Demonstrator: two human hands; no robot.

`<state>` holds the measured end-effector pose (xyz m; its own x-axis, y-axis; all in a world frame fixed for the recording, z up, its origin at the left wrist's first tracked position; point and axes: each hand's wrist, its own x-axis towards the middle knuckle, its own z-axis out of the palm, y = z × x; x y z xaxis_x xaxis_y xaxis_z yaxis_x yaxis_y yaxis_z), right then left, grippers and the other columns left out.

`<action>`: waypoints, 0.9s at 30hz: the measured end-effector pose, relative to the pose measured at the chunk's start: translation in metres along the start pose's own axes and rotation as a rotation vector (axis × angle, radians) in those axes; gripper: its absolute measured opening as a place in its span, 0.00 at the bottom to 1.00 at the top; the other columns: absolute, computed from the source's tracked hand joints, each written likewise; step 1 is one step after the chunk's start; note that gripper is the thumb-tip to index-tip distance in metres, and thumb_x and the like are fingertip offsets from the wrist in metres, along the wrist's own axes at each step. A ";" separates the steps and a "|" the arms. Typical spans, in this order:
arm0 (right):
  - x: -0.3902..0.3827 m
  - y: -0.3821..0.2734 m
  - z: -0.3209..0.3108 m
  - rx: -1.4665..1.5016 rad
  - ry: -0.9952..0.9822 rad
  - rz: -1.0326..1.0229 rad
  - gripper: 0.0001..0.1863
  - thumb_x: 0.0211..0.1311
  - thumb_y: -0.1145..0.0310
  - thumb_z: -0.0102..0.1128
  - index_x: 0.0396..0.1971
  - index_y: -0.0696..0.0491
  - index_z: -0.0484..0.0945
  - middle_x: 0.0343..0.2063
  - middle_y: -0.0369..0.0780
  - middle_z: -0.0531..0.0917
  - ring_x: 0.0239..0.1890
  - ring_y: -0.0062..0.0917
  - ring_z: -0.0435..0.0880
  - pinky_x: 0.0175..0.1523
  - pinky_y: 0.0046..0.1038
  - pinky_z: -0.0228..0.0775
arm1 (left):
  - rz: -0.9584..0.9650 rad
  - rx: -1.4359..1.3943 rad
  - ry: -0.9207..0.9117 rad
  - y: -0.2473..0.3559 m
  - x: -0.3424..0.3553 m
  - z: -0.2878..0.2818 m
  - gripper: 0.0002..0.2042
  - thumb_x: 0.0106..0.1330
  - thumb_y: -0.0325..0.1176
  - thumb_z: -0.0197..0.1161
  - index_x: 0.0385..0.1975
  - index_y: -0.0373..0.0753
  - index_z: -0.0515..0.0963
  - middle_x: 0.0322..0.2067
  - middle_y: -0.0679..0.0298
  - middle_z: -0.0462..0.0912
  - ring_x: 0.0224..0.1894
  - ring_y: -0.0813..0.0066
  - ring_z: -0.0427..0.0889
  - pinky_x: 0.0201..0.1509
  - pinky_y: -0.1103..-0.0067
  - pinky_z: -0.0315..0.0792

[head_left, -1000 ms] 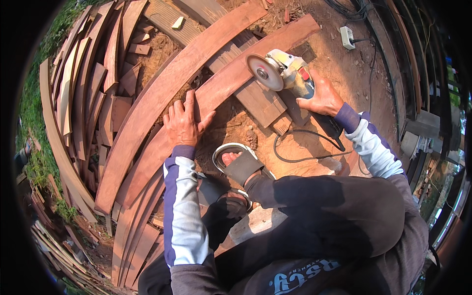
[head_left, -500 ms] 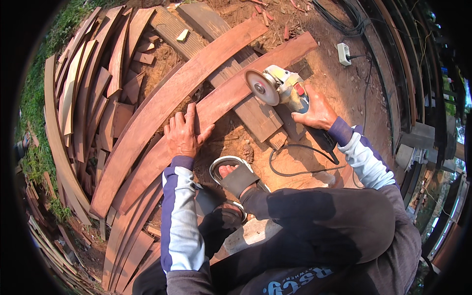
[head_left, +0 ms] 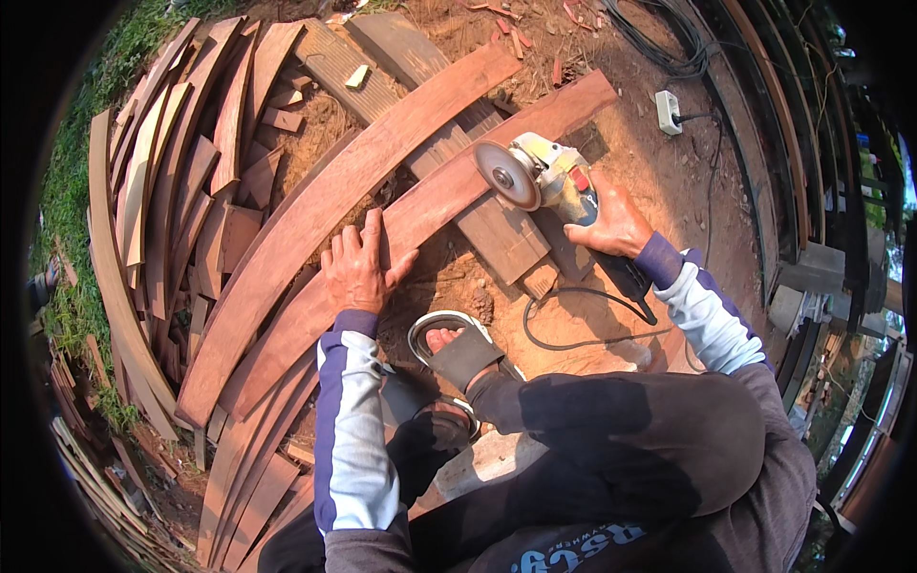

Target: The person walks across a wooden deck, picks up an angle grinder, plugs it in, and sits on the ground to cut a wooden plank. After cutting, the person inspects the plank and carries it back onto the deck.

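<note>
My left hand grips a long, curved reddish board across its width, fingers at the far edge and thumb along the near one. My right hand is wrapped round an angle grinder with a red switch. Its round disc is just over the same board, right of my left hand; I cannot tell whether they touch. A second curved board lies alongside, both crossing flat brown planks. The grinder's black cord loops over the sandy ground.
Loose offcuts and curved boards are piled at the left beside grass. My sandalled feet are below the board. A white socket block, coiled cable and grey blocks are at the right.
The view has shifted slightly, so the scene sits lower in the picture. My hands and the grinder keep about the same places relative to the board.
</note>
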<state>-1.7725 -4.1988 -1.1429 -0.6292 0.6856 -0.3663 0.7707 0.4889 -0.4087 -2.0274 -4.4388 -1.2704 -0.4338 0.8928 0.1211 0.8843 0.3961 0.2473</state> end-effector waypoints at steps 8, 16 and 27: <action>0.002 0.001 -0.001 -0.017 -0.036 0.061 0.36 0.38 0.63 0.71 0.49 0.63 0.69 0.36 0.55 0.81 0.40 0.44 0.83 0.47 0.37 0.73 | -0.005 -0.012 -0.004 0.001 0.001 -0.002 0.39 0.53 0.65 0.63 0.63 0.48 0.67 0.36 0.59 0.72 0.40 0.61 0.74 0.42 0.66 0.67; 0.004 0.002 0.001 0.007 0.000 -0.014 0.32 0.40 0.61 0.70 0.41 0.66 0.67 0.30 0.59 0.79 0.36 0.52 0.82 0.42 0.42 0.73 | -0.005 -0.005 -0.010 0.001 0.001 -0.003 0.40 0.54 0.65 0.62 0.63 0.48 0.66 0.36 0.59 0.72 0.40 0.61 0.74 0.42 0.67 0.67; 0.005 -0.005 -0.001 0.007 -0.001 0.004 0.31 0.40 0.62 0.69 0.41 0.66 0.68 0.30 0.58 0.80 0.36 0.51 0.82 0.42 0.42 0.74 | -0.012 -0.015 -0.017 0.002 0.000 -0.003 0.39 0.54 0.65 0.63 0.63 0.48 0.66 0.36 0.59 0.72 0.41 0.61 0.74 0.42 0.67 0.67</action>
<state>-1.7796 -4.1974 -1.1415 -0.6261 0.6869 -0.3691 0.7726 0.4823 -0.4130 -2.0266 -4.4387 -1.2668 -0.4410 0.8918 0.1014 0.8763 0.4034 0.2634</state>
